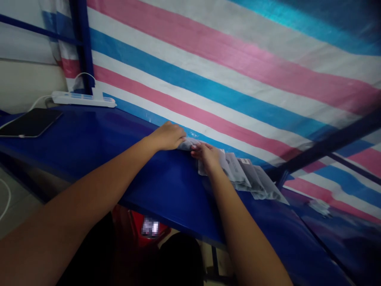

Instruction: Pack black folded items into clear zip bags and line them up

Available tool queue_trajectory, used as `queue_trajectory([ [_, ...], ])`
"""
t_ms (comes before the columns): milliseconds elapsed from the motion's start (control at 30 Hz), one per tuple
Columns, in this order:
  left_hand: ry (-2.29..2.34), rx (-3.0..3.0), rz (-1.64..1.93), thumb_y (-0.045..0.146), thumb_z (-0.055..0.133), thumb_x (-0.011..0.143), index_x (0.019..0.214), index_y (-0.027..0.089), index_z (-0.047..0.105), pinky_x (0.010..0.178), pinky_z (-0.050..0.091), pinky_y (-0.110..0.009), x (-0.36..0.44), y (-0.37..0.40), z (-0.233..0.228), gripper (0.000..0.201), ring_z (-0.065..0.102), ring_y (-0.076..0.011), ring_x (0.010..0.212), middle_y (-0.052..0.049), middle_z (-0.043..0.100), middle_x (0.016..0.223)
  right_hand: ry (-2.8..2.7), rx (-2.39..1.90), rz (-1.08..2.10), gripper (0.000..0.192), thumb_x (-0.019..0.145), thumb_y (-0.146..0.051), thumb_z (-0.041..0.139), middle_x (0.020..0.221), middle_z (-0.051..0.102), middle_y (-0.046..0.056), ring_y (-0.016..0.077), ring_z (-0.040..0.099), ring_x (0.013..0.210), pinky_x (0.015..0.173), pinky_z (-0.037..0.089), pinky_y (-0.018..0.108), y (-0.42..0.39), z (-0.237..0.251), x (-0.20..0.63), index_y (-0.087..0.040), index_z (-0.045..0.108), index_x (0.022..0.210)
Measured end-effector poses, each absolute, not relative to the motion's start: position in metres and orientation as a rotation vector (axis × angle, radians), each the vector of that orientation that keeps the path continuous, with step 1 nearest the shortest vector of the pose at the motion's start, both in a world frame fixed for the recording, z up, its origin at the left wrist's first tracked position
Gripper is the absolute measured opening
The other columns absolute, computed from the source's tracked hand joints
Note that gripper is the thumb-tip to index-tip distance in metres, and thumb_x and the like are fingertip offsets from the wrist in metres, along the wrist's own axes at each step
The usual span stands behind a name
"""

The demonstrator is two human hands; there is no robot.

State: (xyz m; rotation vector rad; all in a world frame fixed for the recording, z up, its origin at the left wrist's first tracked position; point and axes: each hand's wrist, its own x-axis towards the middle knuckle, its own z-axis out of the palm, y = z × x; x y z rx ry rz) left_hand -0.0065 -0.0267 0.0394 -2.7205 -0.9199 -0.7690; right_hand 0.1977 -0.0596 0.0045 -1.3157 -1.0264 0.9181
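- Both my arms reach forward across the blue table (pixel 89 147) toward its far edge, where it meets the striped tarp (pixel 238 79).
- My left hand (pixel 168 137) lies knuckles up, fingers curled down over the near end of a grey packet (pixel 188 143); looks like a pinch, but the fingertips are hidden, so I cannot tell how tight.
- My right hand (pixel 208 155) rests palm down, fingers flat and loosely spread, pressing the left end of a row of grey packets (pixel 253 178); pressing, not closed round anything.
- The row fans out to the right along the table's back edge, packets overlapping, touching each other.
- Step, my judgement: taking or placing the end packet at the row's left end, right hand steadying the rest.
- Next move calls for a clean pinch on that one packet without dragging its neighbours.
- Well apart to the left: a dark tablet (pixel 31 123) and a white power strip (pixel 83 99) with a cable plugged in.
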Motion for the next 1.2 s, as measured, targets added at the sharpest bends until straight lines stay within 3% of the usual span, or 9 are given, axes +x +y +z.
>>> queue_trajectory([
  [167,-0.91,-2.732,-0.816,0.031,0.043,0.098,0.1,0.02,0.071,0.087,0.04,-0.037,-0.005,-0.026,0.038,0.031,0.062,-0.0229,0.097,-0.009,0.072,0.104,-0.978,-1.269,0.93,0.012,0.079,-0.025,0.068,0.072,0.073,0.004,0.014,0.065,0.054,0.053,0.058,0.024,-0.06,0.003,0.196,-0.018,0.064,0.089],
  [567,-0.844,-2.862,-0.896,0.033,0.042,0.097,0.1,0.019,0.071,0.079,0.043,-0.033,-0.007,-0.021,0.036,0.032,0.065,-0.022,0.092,-0.009,0.073,0.101,-0.822,-1.12,1.102,0.004,0.08,-0.016,0.059,0.071,0.067,0.004,0.0137,0.065,0.065,0.077,0.062,0.031,-0.058,0.001,0.197,-0.016,0.063,0.082],
  [767,-0.85,-2.893,-0.896,0.033,0.041,0.097,0.099,0.019,0.071,0.078,0.043,-0.031,-0.006,-0.023,0.036,0.032,0.064,-0.0215,0.093,-0.009,0.072,0.102,-0.774,-1.099,1.167,0.008,0.076,-0.01,0.056,0.066,0.064,0.003,0.0138,0.064,0.064,0.078,0.061,0.033,-0.062,0.007,0.19,-0.017,0.061,0.076],
  [900,-0.858,-2.891,-0.901,0.033,0.041,0.097,0.103,0.019,0.07,0.08,0.044,-0.032,-0.006,-0.023,0.036,0.032,0.064,-0.0221,0.096,-0.009,0.072,0.107,-0.811,-1.114,1.209,0.005,0.075,-0.016,0.059,0.067,0.065,0.002,0.0141,0.063,0.062,0.074,0.061,0.033,-0.064,0.009,0.193,-0.018,0.062,0.08],
  [1000,-0.853,-2.897,-0.932,0.033,0.041,0.098,0.11,0.019,0.068,0.084,0.044,-0.032,-0.006,-0.023,0.034,0.033,0.063,-0.0223,0.101,-0.009,0.071,0.113,-0.883,-1.122,1.256,0.013,0.074,-0.023,0.063,0.071,0.067,0.001,0.0156,0.064,0.062,0.07,0.06,0.035,-0.066,0.011,0.196,-0.02,0.064,0.087],
  [1200,-0.849,-2.936,-0.925,0.034,0.04,0.099,0.109,0.02,0.068,0.082,0.044,-0.031,-0.005,-0.024,0.033,0.033,0.063,-0.0209,0.099,-0.009,0.07,0.111,-0.981,-1.094,1.254,0.014,0.075,-0.025,0.066,0.078,0.072,0.003,0.0158,0.066,0.067,0.073,0.059,0.032,-0.068,0.012,0.192,-0.019,0.066,0.087],
])
